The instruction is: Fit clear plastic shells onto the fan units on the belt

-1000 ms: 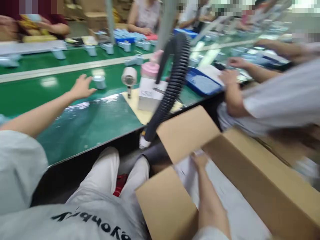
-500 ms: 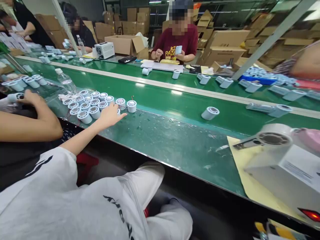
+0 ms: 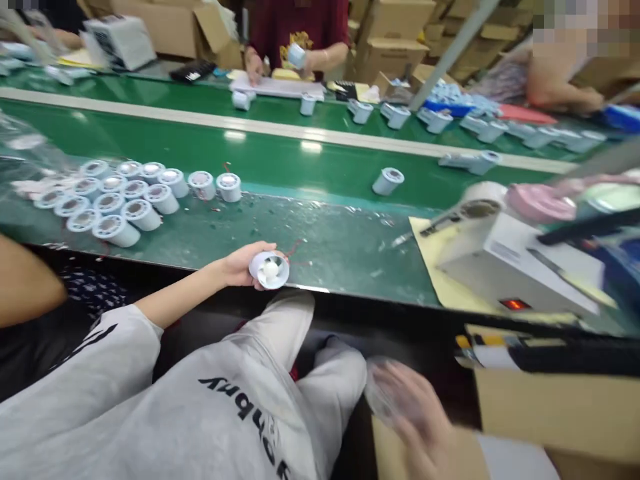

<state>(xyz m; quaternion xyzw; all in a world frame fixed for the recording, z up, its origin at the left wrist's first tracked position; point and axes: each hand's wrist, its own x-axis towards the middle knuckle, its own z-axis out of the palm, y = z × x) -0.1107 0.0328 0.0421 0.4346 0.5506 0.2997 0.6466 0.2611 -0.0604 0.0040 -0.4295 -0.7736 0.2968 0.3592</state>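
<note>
Left hand [image 3: 245,263] curled round white fan housing [image 3: 270,271] above tabletop [image 3: 345,257], red wires [image 3: 296,249] beside it; fan face open, nothing fitted over it. Right hand [image 3: 425,407], blurred, seemingly half-closed on clear plastic piece [image 3: 379,392], well apart. Similar housings [image 3: 117,232] grouped left, one lone cylinder [image 3: 388,181] on green belt [image 3: 310,170].

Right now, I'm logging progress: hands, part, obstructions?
Left hand holds white fan, red wires trailing. Right hand, blurred, holds clear piece. Nothing blocks fan's face.

The left hand [image 3: 244,264] holds a fan unit [image 3: 271,269].
</note>
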